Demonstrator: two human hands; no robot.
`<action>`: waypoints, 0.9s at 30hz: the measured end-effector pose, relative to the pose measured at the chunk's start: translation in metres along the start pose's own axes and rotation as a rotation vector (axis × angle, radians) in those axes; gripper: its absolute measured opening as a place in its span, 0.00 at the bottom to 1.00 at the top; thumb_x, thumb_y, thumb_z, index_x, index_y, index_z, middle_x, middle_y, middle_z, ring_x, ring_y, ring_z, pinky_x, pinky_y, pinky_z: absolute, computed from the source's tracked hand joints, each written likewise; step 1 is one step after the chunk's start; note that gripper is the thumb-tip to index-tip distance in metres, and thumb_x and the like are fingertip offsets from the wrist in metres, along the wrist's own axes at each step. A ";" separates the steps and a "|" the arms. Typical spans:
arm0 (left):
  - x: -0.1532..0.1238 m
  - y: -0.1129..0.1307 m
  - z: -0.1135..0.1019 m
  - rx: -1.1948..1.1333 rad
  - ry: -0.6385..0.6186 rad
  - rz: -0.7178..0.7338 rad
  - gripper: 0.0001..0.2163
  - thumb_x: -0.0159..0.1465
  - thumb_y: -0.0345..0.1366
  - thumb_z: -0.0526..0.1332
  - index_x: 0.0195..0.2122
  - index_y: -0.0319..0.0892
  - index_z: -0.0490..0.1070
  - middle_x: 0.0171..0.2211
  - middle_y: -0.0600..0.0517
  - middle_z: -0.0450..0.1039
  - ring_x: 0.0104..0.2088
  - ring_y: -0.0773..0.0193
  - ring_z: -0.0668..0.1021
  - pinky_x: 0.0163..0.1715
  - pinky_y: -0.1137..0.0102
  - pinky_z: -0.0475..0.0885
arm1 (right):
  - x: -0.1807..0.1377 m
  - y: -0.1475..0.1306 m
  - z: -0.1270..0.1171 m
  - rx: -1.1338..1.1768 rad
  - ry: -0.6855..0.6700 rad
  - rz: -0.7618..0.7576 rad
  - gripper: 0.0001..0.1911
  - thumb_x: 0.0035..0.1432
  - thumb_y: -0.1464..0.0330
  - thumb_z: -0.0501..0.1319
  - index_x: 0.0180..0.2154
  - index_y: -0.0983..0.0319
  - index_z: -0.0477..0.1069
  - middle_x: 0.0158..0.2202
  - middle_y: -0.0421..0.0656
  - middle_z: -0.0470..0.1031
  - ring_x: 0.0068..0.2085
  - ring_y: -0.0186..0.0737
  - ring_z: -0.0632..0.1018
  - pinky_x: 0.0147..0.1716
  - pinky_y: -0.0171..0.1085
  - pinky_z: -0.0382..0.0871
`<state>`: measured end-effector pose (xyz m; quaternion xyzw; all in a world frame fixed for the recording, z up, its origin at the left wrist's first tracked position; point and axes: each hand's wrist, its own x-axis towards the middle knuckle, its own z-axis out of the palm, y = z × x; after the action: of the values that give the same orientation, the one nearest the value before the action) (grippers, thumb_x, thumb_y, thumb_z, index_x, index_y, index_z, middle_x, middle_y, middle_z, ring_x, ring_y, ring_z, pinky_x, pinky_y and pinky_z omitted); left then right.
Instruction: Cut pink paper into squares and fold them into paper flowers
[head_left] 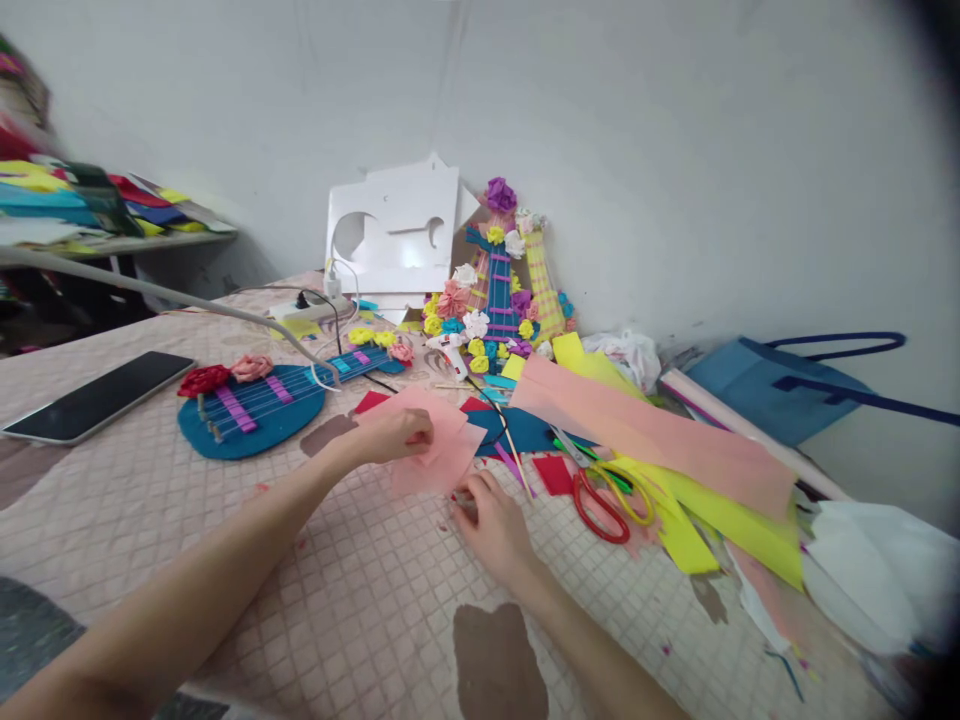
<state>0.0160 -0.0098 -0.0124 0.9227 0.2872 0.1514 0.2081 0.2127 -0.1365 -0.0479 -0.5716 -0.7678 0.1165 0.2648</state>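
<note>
Several thin square sheets of pink paper (450, 440) lie in a loose stack on the table in front of me. My left hand (401, 436) is over them, its fingers curled and pinched at the paper. By the stack's lower right corner is my right hand (493, 522), fingers bent in towards the thumb; whatever may be between its fingertips is hidden. To the left rests a flat blue guitar-shaped craft (300, 405) with white strings, purple strips and paper flowers. A white glue gun (448, 355) lies just beyond the sheets.
Scissors (600, 505) with red and yellow handles, a thin wooden stick (514, 450) and pink and yellow strips lie right. A phone (101, 395) is at left; a pale cable arcs past it. Flower-covered guitar crafts (499, 290) and white cut-out board (394, 230) lean against the wall.
</note>
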 end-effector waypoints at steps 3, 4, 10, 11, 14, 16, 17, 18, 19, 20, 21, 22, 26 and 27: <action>-0.001 0.000 -0.001 -0.004 0.001 0.001 0.06 0.54 0.24 0.55 0.25 0.39 0.69 0.29 0.52 0.71 0.31 0.66 0.72 0.31 0.75 0.63 | 0.008 0.002 0.004 -0.080 0.016 -0.023 0.06 0.56 0.75 0.54 0.33 0.60 0.66 0.36 0.44 0.71 0.34 0.40 0.74 0.30 0.36 0.66; -0.001 0.000 -0.002 -0.007 0.001 -0.002 0.06 0.54 0.25 0.55 0.25 0.39 0.69 0.29 0.52 0.71 0.31 0.66 0.72 0.31 0.75 0.63 | 0.008 0.005 0.002 -0.078 0.027 -0.031 0.06 0.57 0.75 0.52 0.33 0.60 0.66 0.36 0.44 0.71 0.34 0.41 0.74 0.30 0.36 0.66; -0.003 -0.004 -0.007 -0.015 0.011 -0.036 0.07 0.55 0.24 0.56 0.31 0.39 0.71 0.32 0.51 0.74 0.33 0.65 0.74 0.33 0.74 0.65 | 0.001 0.037 -0.022 0.023 0.215 0.045 0.11 0.60 0.73 0.51 0.42 0.61 0.68 0.39 0.48 0.73 0.40 0.44 0.75 0.37 0.40 0.69; -0.003 -0.005 -0.006 -0.016 0.010 -0.041 0.07 0.54 0.24 0.57 0.32 0.39 0.71 0.32 0.51 0.74 0.34 0.65 0.74 0.33 0.74 0.65 | -0.002 0.039 -0.025 0.069 0.215 0.051 0.11 0.60 0.72 0.51 0.42 0.61 0.68 0.38 0.47 0.74 0.39 0.43 0.75 0.36 0.39 0.69; -0.003 -0.007 -0.003 -0.046 -0.018 -0.008 0.08 0.52 0.26 0.61 0.34 0.40 0.72 0.35 0.51 0.74 0.37 0.63 0.75 0.37 0.73 0.67 | -0.012 0.036 -0.029 0.162 0.171 0.009 0.08 0.61 0.70 0.52 0.38 0.60 0.69 0.33 0.43 0.76 0.34 0.39 0.76 0.33 0.36 0.69; -0.002 -0.007 0.001 -0.081 -0.038 0.039 0.09 0.51 0.27 0.63 0.34 0.40 0.73 0.37 0.50 0.73 0.39 0.62 0.74 0.40 0.72 0.67 | -0.016 0.032 -0.028 0.173 0.129 -0.061 0.08 0.62 0.71 0.52 0.37 0.60 0.69 0.33 0.42 0.76 0.34 0.38 0.76 0.34 0.35 0.69; -0.002 -0.007 0.003 -0.096 -0.043 0.056 0.09 0.50 0.27 0.63 0.34 0.40 0.73 0.37 0.50 0.72 0.40 0.61 0.74 0.40 0.72 0.68 | -0.018 0.030 -0.027 0.170 0.111 -0.095 0.08 0.62 0.71 0.52 0.38 0.60 0.69 0.33 0.42 0.76 0.34 0.38 0.76 0.34 0.35 0.68; -0.002 -0.007 0.004 -0.104 -0.044 0.065 0.09 0.50 0.27 0.63 0.34 0.40 0.73 0.37 0.50 0.72 0.40 0.61 0.74 0.40 0.72 0.68 | -0.019 0.030 -0.025 0.165 0.088 -0.126 0.08 0.62 0.72 0.51 0.38 0.59 0.68 0.34 0.42 0.76 0.35 0.38 0.76 0.34 0.35 0.68; -0.002 -0.007 0.006 -0.104 -0.042 0.066 0.09 0.50 0.26 0.63 0.33 0.39 0.73 0.37 0.49 0.71 0.39 0.61 0.74 0.40 0.72 0.68 | -0.019 0.031 -0.024 0.160 0.061 -0.148 0.08 0.62 0.72 0.51 0.38 0.59 0.68 0.34 0.42 0.75 0.35 0.37 0.76 0.34 0.35 0.68; -0.001 -0.007 0.007 -0.102 -0.039 0.064 0.08 0.51 0.26 0.62 0.33 0.39 0.73 0.36 0.49 0.71 0.39 0.62 0.74 0.40 0.72 0.68 | -0.020 0.032 -0.022 0.156 0.035 -0.162 0.08 0.62 0.73 0.51 0.38 0.59 0.68 0.33 0.41 0.75 0.34 0.37 0.76 0.34 0.35 0.68; -0.001 -0.006 0.008 -0.099 -0.037 0.063 0.07 0.51 0.26 0.62 0.32 0.39 0.72 0.36 0.49 0.71 0.39 0.62 0.74 0.40 0.72 0.68 | -0.020 0.033 -0.021 0.153 0.012 -0.169 0.08 0.62 0.73 0.51 0.38 0.59 0.68 0.33 0.41 0.75 0.34 0.37 0.76 0.33 0.35 0.68; -0.001 -0.006 0.008 -0.096 -0.034 0.061 0.06 0.52 0.25 0.61 0.31 0.39 0.72 0.35 0.49 0.71 0.38 0.63 0.73 0.40 0.72 0.68 | -0.020 0.035 -0.019 0.151 -0.004 -0.171 0.08 0.62 0.73 0.52 0.38 0.59 0.68 0.32 0.41 0.75 0.33 0.37 0.76 0.33 0.35 0.68; -0.001 -0.004 0.009 -0.088 -0.007 0.044 0.05 0.54 0.24 0.57 0.29 0.38 0.71 0.33 0.50 0.72 0.35 0.65 0.74 0.37 0.74 0.68 | -0.022 0.039 -0.017 0.162 -0.007 -0.174 0.09 0.61 0.74 0.52 0.39 0.59 0.68 0.33 0.41 0.74 0.34 0.36 0.76 0.33 0.35 0.68; -0.001 -0.004 0.009 -0.085 0.002 0.035 0.05 0.55 0.24 0.57 0.29 0.38 0.71 0.33 0.50 0.72 0.35 0.65 0.74 0.36 0.74 0.68 | -0.022 0.040 -0.018 0.163 -0.006 -0.178 0.09 0.61 0.74 0.52 0.39 0.58 0.68 0.33 0.41 0.74 0.34 0.36 0.76 0.33 0.35 0.68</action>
<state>0.0173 -0.0100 -0.0220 0.9177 0.2643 0.1680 0.2443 0.2591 -0.1468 -0.0585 -0.4775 -0.8044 0.1562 0.3172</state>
